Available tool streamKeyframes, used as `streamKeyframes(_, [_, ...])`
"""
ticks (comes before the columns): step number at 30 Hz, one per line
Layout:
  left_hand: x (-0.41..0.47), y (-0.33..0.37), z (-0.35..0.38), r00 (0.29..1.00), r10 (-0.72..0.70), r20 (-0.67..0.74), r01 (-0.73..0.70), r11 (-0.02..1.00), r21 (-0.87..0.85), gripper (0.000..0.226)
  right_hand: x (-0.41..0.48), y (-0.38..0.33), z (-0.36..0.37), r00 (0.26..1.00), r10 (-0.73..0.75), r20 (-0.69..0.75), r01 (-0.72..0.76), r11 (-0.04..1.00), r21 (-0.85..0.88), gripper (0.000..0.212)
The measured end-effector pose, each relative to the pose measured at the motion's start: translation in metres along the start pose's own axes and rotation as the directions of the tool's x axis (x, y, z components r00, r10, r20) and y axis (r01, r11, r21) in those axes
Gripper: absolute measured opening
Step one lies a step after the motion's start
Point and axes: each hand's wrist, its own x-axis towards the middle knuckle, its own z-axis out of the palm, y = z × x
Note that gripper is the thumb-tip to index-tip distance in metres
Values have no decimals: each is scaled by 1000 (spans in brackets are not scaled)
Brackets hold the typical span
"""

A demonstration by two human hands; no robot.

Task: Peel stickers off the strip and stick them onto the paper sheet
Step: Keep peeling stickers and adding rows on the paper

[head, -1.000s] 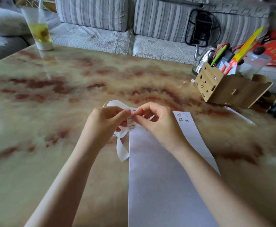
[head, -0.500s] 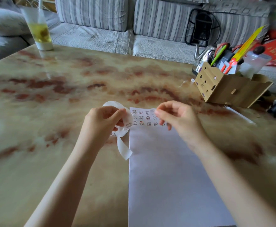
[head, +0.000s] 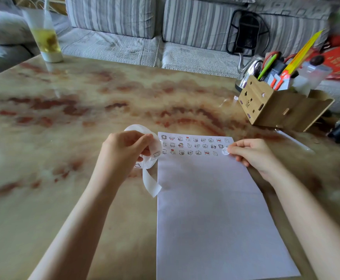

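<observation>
Stickers (head: 193,145) fill nearly three rows at the top of your paper sheet (head: 215,219); most of it is bare.
Your left hand (head: 124,150) grips the strip (head: 151,178); your right hand (head: 251,153) pinches one sticker (head: 225,151) at the third row's end.

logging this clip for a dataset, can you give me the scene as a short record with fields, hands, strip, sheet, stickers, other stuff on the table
paper sheet: flat on the table, between the arms
left hand: grips the curled strip, just left of the paper sheet
right hand: pinches one round sticker at its fingertips
placed stickers: three rows along the far edge of the paper sheet
sticker position: right end of the third row; contact with paper unclear
other: wooden organizer far right, cup far left
</observation>
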Motion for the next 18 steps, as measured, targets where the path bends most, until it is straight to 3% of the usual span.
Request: streamKeyframes(18, [-1,0,0,1000,-1,-1,1,1000,-4,20,5,6,5,999,11,-38,-13,999,-36,3])
